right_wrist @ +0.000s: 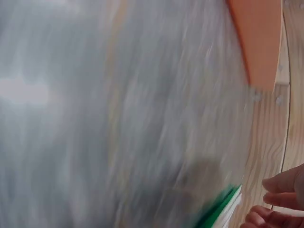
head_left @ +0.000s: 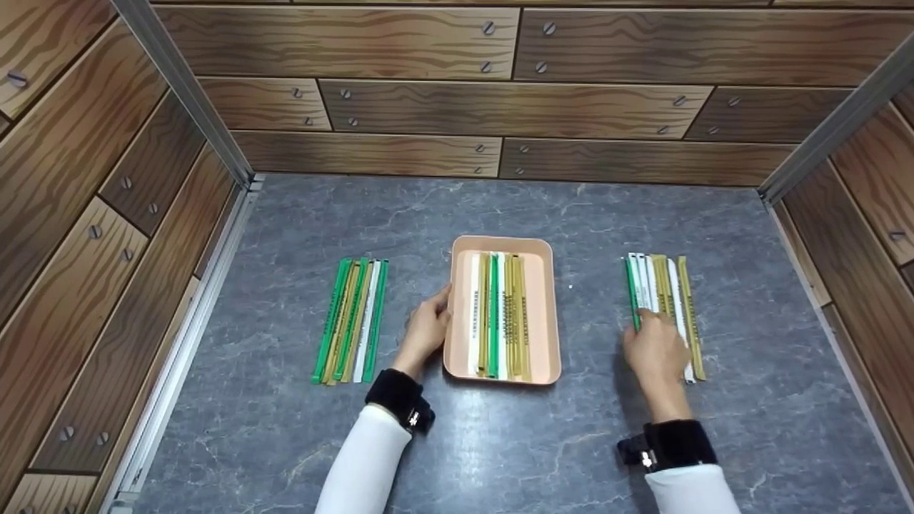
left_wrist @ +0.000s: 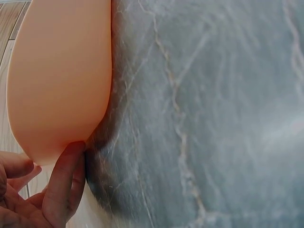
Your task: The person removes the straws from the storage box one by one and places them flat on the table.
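Observation:
A peach tray [head_left: 544, 314] lies in the middle, holding several long thin printed packets [head_left: 493, 314] in white, green and gold. My left hand [head_left: 427, 325] grips the tray's left side; in the left wrist view its fingers [left_wrist: 66, 178] press low on the outer wall, with the thumb near the rim. My right hand [head_left: 657, 348] is over the right row of similar packets [head_left: 675, 293], covering their lower middle. Its fingers [right_wrist: 280, 183] are loosely bent beside the green packet [right_wrist: 218, 209], with nothing visible between them.
Another row of green, gold and white packets [head_left: 353, 314] lies left of the tray. The grey marbled table [head_left: 500, 442] is bounded by wood-patterned panels [head_left: 414, 107] at the back and sides, with metal posts at the back corners.

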`<state>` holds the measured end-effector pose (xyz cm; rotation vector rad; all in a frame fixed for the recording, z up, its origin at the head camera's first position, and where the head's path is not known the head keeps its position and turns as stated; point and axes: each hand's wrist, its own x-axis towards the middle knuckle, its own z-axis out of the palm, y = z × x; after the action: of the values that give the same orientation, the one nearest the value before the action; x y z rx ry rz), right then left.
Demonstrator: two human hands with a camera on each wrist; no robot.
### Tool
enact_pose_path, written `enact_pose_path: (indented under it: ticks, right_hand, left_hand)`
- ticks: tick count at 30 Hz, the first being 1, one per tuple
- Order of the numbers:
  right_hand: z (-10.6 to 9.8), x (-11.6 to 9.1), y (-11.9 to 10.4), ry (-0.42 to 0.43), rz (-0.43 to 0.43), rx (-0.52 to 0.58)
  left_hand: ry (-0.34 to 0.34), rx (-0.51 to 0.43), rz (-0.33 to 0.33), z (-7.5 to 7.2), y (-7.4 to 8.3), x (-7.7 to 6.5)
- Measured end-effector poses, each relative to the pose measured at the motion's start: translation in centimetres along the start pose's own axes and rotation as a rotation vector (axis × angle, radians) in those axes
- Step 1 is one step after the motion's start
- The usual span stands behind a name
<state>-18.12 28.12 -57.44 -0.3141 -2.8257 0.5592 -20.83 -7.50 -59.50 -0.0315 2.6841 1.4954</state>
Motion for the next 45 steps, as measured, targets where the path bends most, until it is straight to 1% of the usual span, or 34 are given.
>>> enact_pose_path:
  ticks: [2,5,8,10,13,16,17,19,23,27,31,34,41,45]
  right_hand:
    - [0.3,-0.4,-1.3,-0.006,-0.042,0.048]
    - [0.9,-1.2,-3.8,-0.019,-0.127,0.104]
    - [1.4,-2.0,-6.6,-0.056,-0.21,0.153]
    - [1.8,-2.6,-8.3,-0.101,-0.246,0.193]
    - [2.5,-3.3,-10.4,-0.193,-0.281,0.252]
    - [3.2,-3.8,-11.9,-0.276,-0.299,0.229]
    - [3.5,-3.9,-12.2,-0.291,-0.308,0.2]
    - [4.0,-4.0,-12.6,-0.317,-0.317,0.129]
    - [4.9,-4.3,-13.0,-0.337,-0.345,-0.004]
    - [5.7,-4.5,-13.1,-0.324,-0.355,-0.074]
    - [6.2,-4.5,-13.1,-0.296,-0.347,-0.1]
    - [6.3,-4.4,-13.1,-0.293,-0.341,-0.1]
    - [6.4,-4.2,-13.1,-0.344,-0.331,-0.087]
    - [6.4,-4.1,-13.0,-0.372,-0.309,-0.06]
  left_hand:
    - [-0.003,-0.003,0.0,0.0,0.0,0.0]
    - [-0.003,-0.004,0.003,0.1,0.0,0.1]
    - [-0.003,-0.003,0.009,0.1,0.0,0.1]
    - [-0.003,-0.007,0.017,0.1,0.0,0.1]
    - [0.0,-0.012,0.026,0.1,0.0,0.1]
    - [-0.004,-0.024,0.024,0.1,0.0,0.1]
    - [-0.005,-0.029,0.021,0.1,0.0,0.0]
    - [-0.01,-0.037,0.016,0.1,0.1,0.0]
    - [-0.006,-0.028,0.009,0.1,0.1,0.0]
    - [0.0,-0.021,0.01,0.1,0.0,0.0]
    - [-0.006,-0.034,0.012,0.1,0.0,0.1]
    - [-0.015,-0.044,0.006,0.1,0.0,0.1]
    - [-0.017,-0.013,0.005,0.0,0.1,0.2]
    - [-0.02,-0.015,0.0,0.0,0.1,0.2]
